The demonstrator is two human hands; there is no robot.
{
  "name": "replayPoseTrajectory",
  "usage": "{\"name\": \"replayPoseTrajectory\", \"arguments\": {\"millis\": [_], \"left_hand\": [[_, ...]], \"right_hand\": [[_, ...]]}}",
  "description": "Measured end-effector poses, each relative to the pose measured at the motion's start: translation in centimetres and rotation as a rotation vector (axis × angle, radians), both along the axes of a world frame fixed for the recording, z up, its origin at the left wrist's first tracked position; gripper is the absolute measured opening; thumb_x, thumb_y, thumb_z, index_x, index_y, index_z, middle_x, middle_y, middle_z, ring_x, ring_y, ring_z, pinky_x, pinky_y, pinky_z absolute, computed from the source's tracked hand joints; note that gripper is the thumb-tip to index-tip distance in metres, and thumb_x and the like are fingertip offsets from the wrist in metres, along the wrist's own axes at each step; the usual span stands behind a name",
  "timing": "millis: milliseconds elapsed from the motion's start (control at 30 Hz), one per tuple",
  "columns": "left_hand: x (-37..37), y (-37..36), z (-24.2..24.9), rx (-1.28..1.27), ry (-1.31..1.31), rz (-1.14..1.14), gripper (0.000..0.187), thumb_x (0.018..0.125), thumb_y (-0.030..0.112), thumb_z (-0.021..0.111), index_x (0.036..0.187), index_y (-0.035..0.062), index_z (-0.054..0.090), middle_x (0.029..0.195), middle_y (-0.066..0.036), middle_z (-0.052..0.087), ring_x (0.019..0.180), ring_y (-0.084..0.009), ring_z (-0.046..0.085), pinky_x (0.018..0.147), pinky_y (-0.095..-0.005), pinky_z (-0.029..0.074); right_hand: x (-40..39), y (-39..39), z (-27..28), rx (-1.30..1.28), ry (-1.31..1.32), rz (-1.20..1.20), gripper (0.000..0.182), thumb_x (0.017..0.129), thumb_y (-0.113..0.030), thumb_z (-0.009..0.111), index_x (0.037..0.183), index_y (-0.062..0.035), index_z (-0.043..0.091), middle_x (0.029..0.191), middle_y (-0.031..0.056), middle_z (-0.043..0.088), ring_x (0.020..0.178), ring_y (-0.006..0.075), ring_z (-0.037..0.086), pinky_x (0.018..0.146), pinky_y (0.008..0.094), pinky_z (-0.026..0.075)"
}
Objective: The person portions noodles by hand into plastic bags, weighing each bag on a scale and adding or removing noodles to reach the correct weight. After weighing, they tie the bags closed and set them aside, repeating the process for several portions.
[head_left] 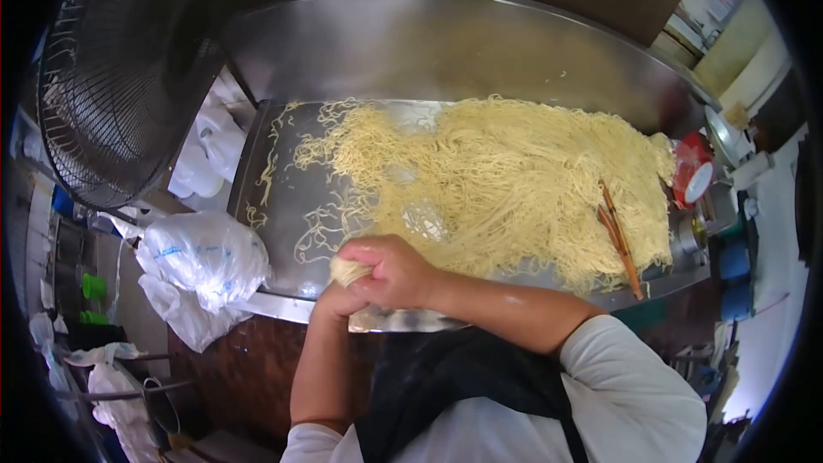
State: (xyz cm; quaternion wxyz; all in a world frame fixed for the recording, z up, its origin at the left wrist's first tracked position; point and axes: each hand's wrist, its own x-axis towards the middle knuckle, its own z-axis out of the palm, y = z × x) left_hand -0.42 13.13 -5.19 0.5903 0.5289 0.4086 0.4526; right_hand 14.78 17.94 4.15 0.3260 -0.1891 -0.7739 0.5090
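Both my hands meet at the near edge of a metal table [300, 197]. My right hand [390, 270] is closed on a small bundle of noodles [350, 271], with its fingers wrapped over it. Just below and touching it is my left hand [343, 298], closed under the same bundle; its fingers are mostly hidden. A large heap of yellow noodles [523, 171] spreads over the middle and right of the table, thinning into loose strands at the left. A pair of brown wooden sticks [619, 240] lies on the heap's right side.
A bulging clear plastic bag [201, 257] rests at the table's left front corner. A large fan [129, 77] stands at the upper left. At the table's right end is a red container [691, 170]. A raised metal panel [463, 51] runs along the back.
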Motion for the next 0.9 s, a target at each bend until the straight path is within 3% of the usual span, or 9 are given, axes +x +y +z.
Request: {"name": "replayPoseTrajectory", "arguments": {"millis": [67,133,200,300,400,533,600,700,900], "left_hand": [[1.3,0.3,2.4,0.078,0.177,0.053,0.039,0.083,0.010,0.062,0.121,0.0028,0.057,0.117,-0.008,0.059,0.107,-0.0182,0.055,0.091,-0.0307,0.044],[1.4,-0.6,5.3,-0.226,0.141,0.295,0.029,0.086,0.009,0.058,0.114,0.0009,0.060,0.114,-0.009,0.062,0.102,-0.0176,0.058,0.088,-0.0298,0.045],[-0.2,-1.4,4.7,-0.226,0.114,0.371,0.026,0.088,0.011,0.057,0.110,-0.0006,0.062,0.104,-0.008,0.065,0.095,-0.0159,0.059,0.084,-0.0291,0.046],[-2.3,-2.7,5.2,-0.233,0.004,0.426,0.027,0.085,0.008,0.059,0.110,-0.0015,0.062,0.103,-0.007,0.066,0.095,-0.0150,0.060,0.083,-0.0301,0.047],[-2.5,-3.4,4.8,-0.244,0.100,0.289,0.030,0.083,0.007,0.061,0.112,-0.0011,0.061,0.104,-0.007,0.066,0.095,-0.0159,0.062,0.080,-0.0287,0.049],[1.2,-2.9,3.6,-0.253,-0.056,0.174,0.041,0.083,0.012,0.063,0.122,0.0002,0.054,0.116,-0.006,0.060,0.102,-0.0158,0.057,0.088,-0.0308,0.046],[2.0,-2.3,0.1,-0.316,-0.101,0.193,0.042,0.083,0.014,0.064,0.122,0.0009,0.055,0.116,-0.006,0.059,0.102,-0.0163,0.056,0.089,-0.0311,0.046],[3.0,-1.7,-0.4,-0.316,-0.178,0.271,0.042,0.082,0.017,0.066,0.121,0.0020,0.055,0.114,-0.005,0.059,0.102,-0.0161,0.056,0.089,-0.0312,0.046],[0.5,-1.6,1.5,-0.230,-0.166,0.440,0.029,0.081,0.016,0.067,0.106,0.0019,0.063,0.099,-0.004,0.065,0.085,-0.0176,0.060,0.074,-0.0313,0.049]], "right_hand": [[0.9,1.5,-1.8,0.188,0.017,-0.158,0.026,0.071,-0.013,0.069,0.093,-0.0019,0.060,0.086,0.0134,0.063,0.080,0.0303,0.063,0.071,0.0362,0.049],[2.6,1.9,-3.7,0.247,0.017,-0.261,0.023,0.074,-0.017,0.069,0.090,-0.0024,0.060,0.083,0.0133,0.062,0.075,0.0306,0.061,0.069,0.0356,0.048],[5.3,1.4,-5.5,0.147,-0.435,-0.206,0.026,0.074,-0.026,0.066,0.089,-0.0065,0.062,0.078,0.0130,0.061,0.067,0.0316,0.059,0.063,0.0419,0.047],[7.4,2.0,-7.6,0.078,-0.706,-0.121,0.025,0.075,-0.030,0.065,0.085,-0.0071,0.063,0.074,0.0133,0.060,0.066,0.0303,0.059,0.061,0.0405,0.046],[6.2,1.9,-6.3,-0.062,-0.469,-0.328,0.020,0.075,-0.025,0.064,0.081,-0.0065,0.063,0.070,0.0134,0.058,0.065,0.0293,0.059,0.058,0.0389,0.045],[1.7,0.0,-2.9,-0.127,-0.096,-0.263,0.018,0.075,-0.021,0.063,0.077,-0.0032,0.061,0.070,0.0140,0.058,0.063,0.0281,0.058,0.057,0.0370,0.044],[-0.1,-0.5,-2.4,0.025,0.091,-0.114,0.012,0.075,-0.011,0.064,0.080,-0.0004,0.062,0.070,0.0072,0.057,0.064,0.0167,0.056,0.060,0.0296,0.043],[-0.3,-0.1,-1.4,-0.296,0.155,-0.114,0.012,0.076,-0.009,0.060,0.083,-0.0001,0.062,0.074,0.0070,0.058,0.069,0.0183,0.057,0.065,0.0307,0.044],[3.3,0.8,-7.8,-0.022,-0.187,-0.226,0.025,0.080,-0.024,0.060,0.092,-0.0017,0.059,0.080,0.0146,0.061,0.072,0.0312,0.061,0.067,0.0401,0.047]]}}
